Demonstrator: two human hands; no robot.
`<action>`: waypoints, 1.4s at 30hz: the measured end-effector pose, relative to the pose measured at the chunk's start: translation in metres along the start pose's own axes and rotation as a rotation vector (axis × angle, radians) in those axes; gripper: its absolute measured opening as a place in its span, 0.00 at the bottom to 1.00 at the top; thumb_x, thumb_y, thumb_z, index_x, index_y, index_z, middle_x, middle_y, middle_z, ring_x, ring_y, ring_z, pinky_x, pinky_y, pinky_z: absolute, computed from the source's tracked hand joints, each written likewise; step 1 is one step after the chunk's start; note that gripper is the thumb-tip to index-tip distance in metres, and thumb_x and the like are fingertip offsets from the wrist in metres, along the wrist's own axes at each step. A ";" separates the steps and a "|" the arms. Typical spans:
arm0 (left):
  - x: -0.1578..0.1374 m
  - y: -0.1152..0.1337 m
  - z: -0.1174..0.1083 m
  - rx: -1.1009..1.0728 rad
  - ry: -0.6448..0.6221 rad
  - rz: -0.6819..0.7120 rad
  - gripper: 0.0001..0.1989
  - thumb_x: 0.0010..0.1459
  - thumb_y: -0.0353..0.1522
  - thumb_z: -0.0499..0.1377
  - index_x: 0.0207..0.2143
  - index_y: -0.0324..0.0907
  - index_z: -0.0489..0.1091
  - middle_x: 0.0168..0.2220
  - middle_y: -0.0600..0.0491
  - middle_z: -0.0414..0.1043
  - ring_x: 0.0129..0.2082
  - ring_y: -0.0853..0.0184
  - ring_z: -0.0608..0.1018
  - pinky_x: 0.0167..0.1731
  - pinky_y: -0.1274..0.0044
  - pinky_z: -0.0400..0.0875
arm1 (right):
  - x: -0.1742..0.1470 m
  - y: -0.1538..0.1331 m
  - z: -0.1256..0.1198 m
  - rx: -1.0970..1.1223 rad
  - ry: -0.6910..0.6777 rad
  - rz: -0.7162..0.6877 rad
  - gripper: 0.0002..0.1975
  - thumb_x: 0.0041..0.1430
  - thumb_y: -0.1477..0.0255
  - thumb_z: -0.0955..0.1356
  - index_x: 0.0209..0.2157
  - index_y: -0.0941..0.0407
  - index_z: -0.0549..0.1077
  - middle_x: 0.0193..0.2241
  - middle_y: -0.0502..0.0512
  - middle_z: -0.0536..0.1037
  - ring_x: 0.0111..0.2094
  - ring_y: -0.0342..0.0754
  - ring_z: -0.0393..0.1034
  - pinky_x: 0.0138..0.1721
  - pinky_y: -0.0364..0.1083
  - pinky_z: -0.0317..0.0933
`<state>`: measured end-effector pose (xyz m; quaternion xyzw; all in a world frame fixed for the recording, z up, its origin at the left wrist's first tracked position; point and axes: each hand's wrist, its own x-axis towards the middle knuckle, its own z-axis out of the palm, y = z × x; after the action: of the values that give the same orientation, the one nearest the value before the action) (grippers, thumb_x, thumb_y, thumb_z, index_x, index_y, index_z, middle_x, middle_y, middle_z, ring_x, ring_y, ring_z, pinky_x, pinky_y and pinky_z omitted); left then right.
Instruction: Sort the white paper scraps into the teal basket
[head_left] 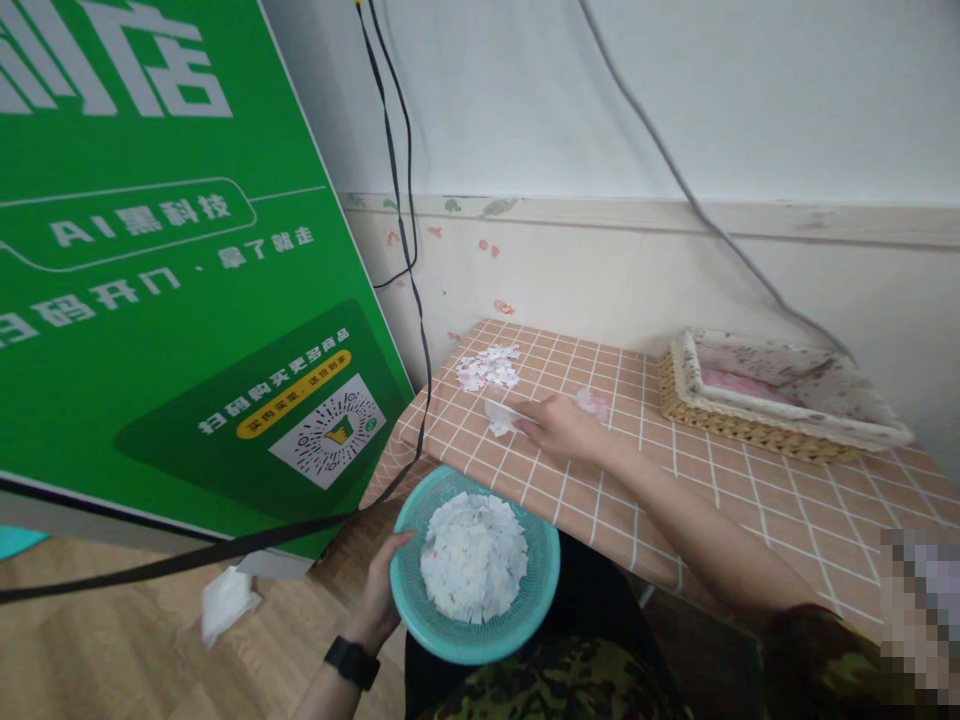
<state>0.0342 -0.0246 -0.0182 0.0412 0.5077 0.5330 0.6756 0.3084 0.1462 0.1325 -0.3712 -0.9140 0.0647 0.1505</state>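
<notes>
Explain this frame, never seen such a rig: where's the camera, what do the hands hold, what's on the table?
There's no machine: a person works bare-handed. The one picture comes from a camera on their head, looking forward and down. The left hand holds a turquoise colander by its rim, heaped with white scraps, apparently paper. The right hand holds a thin white piece over the checked tablecloth. On it lie a loose white pile, a pinkish patch and a cloth-lined wicker basket.

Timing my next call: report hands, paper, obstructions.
Left hand gripping round turquoise plastic basket, white paper scraps heaped inside. Right hand touching white paper over brown checked tablecloth, grip unclear. Flat black strap at left, clear of both hands.
</notes>
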 end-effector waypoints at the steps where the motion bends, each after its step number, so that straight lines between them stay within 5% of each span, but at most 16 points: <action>1: -0.001 0.002 0.002 0.005 0.006 0.015 0.10 0.49 0.32 0.60 0.32 0.34 0.75 0.26 0.46 0.79 0.29 0.57 0.80 0.35 0.67 0.73 | -0.001 -0.005 0.000 -0.004 -0.019 -0.016 0.14 0.62 0.71 0.60 0.44 0.57 0.73 0.27 0.56 0.78 0.27 0.44 0.70 0.29 0.42 0.56; 12: -0.015 0.023 0.025 0.011 0.039 0.029 0.06 0.49 0.30 0.59 0.28 0.35 0.74 0.23 0.47 0.79 0.29 0.56 0.80 0.34 0.67 0.74 | -0.019 -0.062 -0.004 0.128 -0.169 -0.247 0.12 0.62 0.71 0.60 0.34 0.58 0.74 0.24 0.54 0.76 0.24 0.42 0.67 0.26 0.42 0.52; 15: -0.017 0.024 0.026 0.013 0.038 0.033 0.08 0.48 0.30 0.60 0.31 0.35 0.74 0.25 0.47 0.79 0.33 0.53 0.80 0.36 0.65 0.74 | -0.012 -0.041 -0.010 0.181 -0.105 -0.202 0.12 0.63 0.70 0.60 0.36 0.57 0.74 0.27 0.53 0.77 0.26 0.42 0.68 0.28 0.41 0.54; 19: -0.015 0.019 0.023 -0.001 0.030 0.017 0.07 0.49 0.30 0.59 0.30 0.34 0.75 0.24 0.47 0.79 0.30 0.54 0.80 0.34 0.66 0.74 | 0.003 0.016 -0.012 -0.042 0.118 0.145 0.15 0.64 0.69 0.59 0.41 0.56 0.75 0.29 0.56 0.78 0.29 0.46 0.69 0.29 0.43 0.53; 25: -0.013 0.003 0.026 0.006 -0.050 -0.044 0.08 0.49 0.31 0.60 0.26 0.34 0.75 0.23 0.47 0.79 0.22 0.62 0.78 0.29 0.72 0.73 | 0.021 0.061 -0.006 -0.324 0.077 0.378 0.15 0.63 0.67 0.59 0.43 0.51 0.74 0.32 0.57 0.79 0.32 0.52 0.71 0.28 0.45 0.50; 32: -0.011 -0.015 0.031 -0.016 -0.102 -0.098 0.08 0.48 0.31 0.60 0.27 0.34 0.77 0.25 0.47 0.79 0.23 0.62 0.77 0.29 0.72 0.71 | 0.039 0.065 -0.015 -0.241 -0.010 0.247 0.12 0.61 0.69 0.61 0.33 0.54 0.75 0.31 0.58 0.78 0.32 0.50 0.70 0.29 0.44 0.50; 42: -0.008 -0.044 0.035 0.063 -0.048 -0.195 0.10 0.47 0.34 0.61 0.23 0.34 0.76 0.20 0.48 0.78 0.19 0.63 0.75 0.25 0.73 0.69 | 0.033 0.077 -0.024 0.071 -0.035 0.095 0.11 0.59 0.70 0.63 0.34 0.55 0.77 0.32 0.54 0.79 0.32 0.46 0.69 0.32 0.43 0.53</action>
<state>0.0905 -0.0323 -0.0228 0.0257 0.5096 0.4474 0.7345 0.3444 0.2248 0.1448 -0.4072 -0.8951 0.1105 0.1442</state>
